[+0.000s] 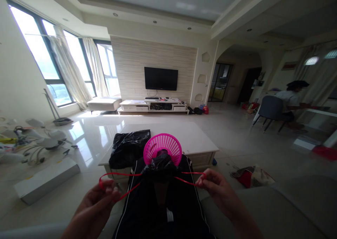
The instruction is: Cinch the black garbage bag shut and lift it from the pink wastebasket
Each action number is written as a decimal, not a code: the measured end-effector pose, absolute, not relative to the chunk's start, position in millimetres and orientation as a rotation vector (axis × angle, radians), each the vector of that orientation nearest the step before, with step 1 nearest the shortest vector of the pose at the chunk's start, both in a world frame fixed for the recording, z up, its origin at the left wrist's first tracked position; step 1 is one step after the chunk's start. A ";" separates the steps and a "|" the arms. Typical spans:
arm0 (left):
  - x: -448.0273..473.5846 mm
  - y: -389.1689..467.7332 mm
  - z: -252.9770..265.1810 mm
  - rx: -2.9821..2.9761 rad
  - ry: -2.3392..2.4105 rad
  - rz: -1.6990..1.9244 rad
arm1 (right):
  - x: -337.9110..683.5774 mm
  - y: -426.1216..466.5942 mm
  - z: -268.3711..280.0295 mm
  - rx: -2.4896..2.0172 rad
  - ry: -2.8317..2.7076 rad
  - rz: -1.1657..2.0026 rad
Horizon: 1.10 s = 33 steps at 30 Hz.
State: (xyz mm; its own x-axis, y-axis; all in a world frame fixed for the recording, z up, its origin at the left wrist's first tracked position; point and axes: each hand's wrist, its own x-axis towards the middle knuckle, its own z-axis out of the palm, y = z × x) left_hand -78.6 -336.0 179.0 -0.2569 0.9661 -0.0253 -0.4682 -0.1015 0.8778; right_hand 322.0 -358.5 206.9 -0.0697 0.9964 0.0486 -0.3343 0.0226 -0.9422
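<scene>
My left hand (104, 195) pinches a loop of red drawstring (118, 174) on the left. On the other side, my right hand (212, 182) grips a second loop of the same red string, and both loops are stretched outward. Between them is the gathered mouth of a black plastic bag (162, 167), bunched above my lap. A pink mesh basket (163, 142) sits just behind the bag, tilted so its holes and inner side show. Part of the basket is hidden by the bag. More black plastic (130, 146) lies to the left on the table.
A white low table (192, 137) stands before my knees. A long white box (47, 182) lies on the floor at left, near piled white fixtures (47, 140). At far right a person (292, 98) sits on a dark chair (270, 109). A sofa (279, 211) is at right.
</scene>
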 end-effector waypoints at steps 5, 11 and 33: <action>-77.2 -348.4 182.5 0.610 0.867 1.610 | 311.8 -356.5 202.3 -0.929 -1.063 1.390; -73.4 -348.2 186.2 0.609 0.924 1.613 | 305.9 -357.4 202.3 -0.945 -1.132 1.420; -35.9 -361.5 205.5 1.179 0.851 1.461 | 303.6 -389.2 224.8 -0.827 -1.143 1.166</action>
